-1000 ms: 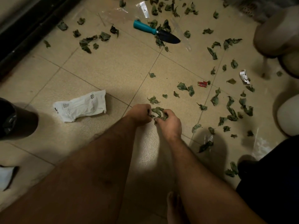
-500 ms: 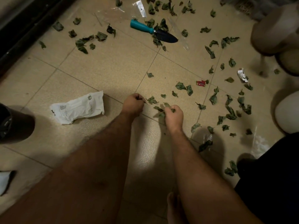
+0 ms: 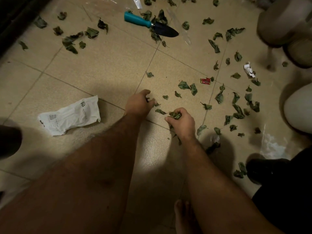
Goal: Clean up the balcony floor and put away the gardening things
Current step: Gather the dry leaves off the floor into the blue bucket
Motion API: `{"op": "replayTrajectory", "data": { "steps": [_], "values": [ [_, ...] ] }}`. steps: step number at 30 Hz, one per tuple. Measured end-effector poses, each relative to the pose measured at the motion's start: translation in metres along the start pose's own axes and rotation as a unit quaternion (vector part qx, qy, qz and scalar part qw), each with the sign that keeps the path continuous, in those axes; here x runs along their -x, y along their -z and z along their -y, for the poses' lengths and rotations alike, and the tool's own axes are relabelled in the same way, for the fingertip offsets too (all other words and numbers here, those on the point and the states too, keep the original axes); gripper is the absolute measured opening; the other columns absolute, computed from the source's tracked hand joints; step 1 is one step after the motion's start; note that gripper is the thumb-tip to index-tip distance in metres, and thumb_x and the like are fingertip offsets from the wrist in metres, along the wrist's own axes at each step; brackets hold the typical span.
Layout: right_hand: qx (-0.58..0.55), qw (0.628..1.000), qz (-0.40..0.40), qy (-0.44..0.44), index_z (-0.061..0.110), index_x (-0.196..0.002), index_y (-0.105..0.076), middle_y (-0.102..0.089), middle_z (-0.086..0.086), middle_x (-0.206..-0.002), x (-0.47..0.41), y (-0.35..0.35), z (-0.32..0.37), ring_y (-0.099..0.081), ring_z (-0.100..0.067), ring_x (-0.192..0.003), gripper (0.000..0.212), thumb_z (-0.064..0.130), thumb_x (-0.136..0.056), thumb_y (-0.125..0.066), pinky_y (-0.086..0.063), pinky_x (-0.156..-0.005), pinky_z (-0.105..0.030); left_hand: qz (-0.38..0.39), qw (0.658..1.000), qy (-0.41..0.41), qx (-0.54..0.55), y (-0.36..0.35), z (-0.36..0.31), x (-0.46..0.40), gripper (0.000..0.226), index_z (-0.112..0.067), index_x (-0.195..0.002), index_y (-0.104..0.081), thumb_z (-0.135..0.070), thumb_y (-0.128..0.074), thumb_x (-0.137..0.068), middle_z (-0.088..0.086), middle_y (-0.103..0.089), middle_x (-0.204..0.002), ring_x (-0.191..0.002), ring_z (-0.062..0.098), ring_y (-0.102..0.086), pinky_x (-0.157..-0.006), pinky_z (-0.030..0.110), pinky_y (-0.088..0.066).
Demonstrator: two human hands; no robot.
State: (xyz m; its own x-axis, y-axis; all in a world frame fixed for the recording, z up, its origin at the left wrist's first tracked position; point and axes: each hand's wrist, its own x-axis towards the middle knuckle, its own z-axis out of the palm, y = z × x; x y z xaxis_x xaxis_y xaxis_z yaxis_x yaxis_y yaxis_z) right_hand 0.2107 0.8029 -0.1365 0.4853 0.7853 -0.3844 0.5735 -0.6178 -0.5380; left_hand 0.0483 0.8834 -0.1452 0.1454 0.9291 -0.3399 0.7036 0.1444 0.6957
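Two bare hands reach down to the tiled floor (image 3: 104, 68). The right hand (image 3: 183, 123) is curled round a bunch of wilted leaves (image 3: 174, 115); the left hand (image 3: 139, 103) has its fingers bent over the floor by a small leaf, and whether it pinches anything cannot be told. Several dozen more leaves lie scattered, too many to count exactly, thickest toward the right. One trowel (image 3: 150, 24) lies at the far side among leaves, its long axis running left to right, teal handle to the left and dark blade pointing right and slightly nearer. One crumpled white bag (image 3: 70, 115) lies left of the hands, one red wrapper (image 3: 205, 80) and one white paper scrap (image 3: 248, 70) to the right.
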Motion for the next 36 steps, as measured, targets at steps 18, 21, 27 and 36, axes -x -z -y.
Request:
{"op": "replayTrajectory", "data": {
  "steps": [18, 21, 27, 36],
  "values": [
    [-0.302, 0.943, -0.055, -0.132, 0.014, -0.095, -0.068, -0.073, -0.005, -0.086, -0.005, 0.019, -0.006, -0.069, -0.015, -0.074, 0.017, 0.0, -0.09, -0.06, -0.058, -0.067, -0.03, 0.064, 0.985, -0.127, -0.098, -0.007, -0.018, -0.007, 0.02, -0.013, -0.113, -0.06, -0.015, -0.051, -0.096, 0.013, -0.07, -0.108, -0.093, 0.029, -0.065, -0.076, 0.037, -0.052],
    [-0.289, 0.944, -0.077, -0.137, 0.018, -0.094, -0.069, -0.07, 0.002, -0.087, 0.0, 0.022, -0.01, -0.066, -0.012, -0.076, 0.019, 0.003, -0.094, -0.058, -0.055, -0.064, -0.025, 0.109, 0.973, -0.162, -0.126, -0.015, -0.019, 0.002, 0.032, -0.017, -0.125, -0.062, -0.016, -0.047, -0.097, 0.015, -0.064, -0.117, -0.099, 0.03, -0.062, -0.084, 0.04, -0.052],
    [-0.099, 0.983, -0.077, -0.131, 0.023, -0.088, -0.066, -0.065, 0.01, -0.081, 0.04, 0.016, -0.035, -0.061, -0.006, -0.077, 0.016, 0.037, -0.086, -0.074, -0.049, -0.063, -0.018, 0.156, 0.946, -0.198, -0.202, -0.024, -0.004, 0.018, 0.031, -0.016, -0.124, -0.058, -0.032, -0.058, -0.097, 0.012, -0.054, -0.121, -0.103, 0.026, -0.057, -0.083, 0.033, -0.047],
    [-0.015, 0.996, -0.049, -0.071, 0.024, -0.079, -0.062, -0.063, 0.008, -0.072, 0.061, -0.008, -0.04, -0.06, -0.01, -0.066, 0.012, 0.03, -0.088, -0.067, -0.05, -0.057, -0.022, 0.048, 0.983, -0.131, -0.117, -0.023, -0.018, 0.014, 0.017, -0.005, -0.105, -0.061, -0.018, -0.056, -0.095, 0.015, -0.064, -0.099, -0.089, 0.029, -0.061, -0.07, 0.031, -0.039]
  ]
}}
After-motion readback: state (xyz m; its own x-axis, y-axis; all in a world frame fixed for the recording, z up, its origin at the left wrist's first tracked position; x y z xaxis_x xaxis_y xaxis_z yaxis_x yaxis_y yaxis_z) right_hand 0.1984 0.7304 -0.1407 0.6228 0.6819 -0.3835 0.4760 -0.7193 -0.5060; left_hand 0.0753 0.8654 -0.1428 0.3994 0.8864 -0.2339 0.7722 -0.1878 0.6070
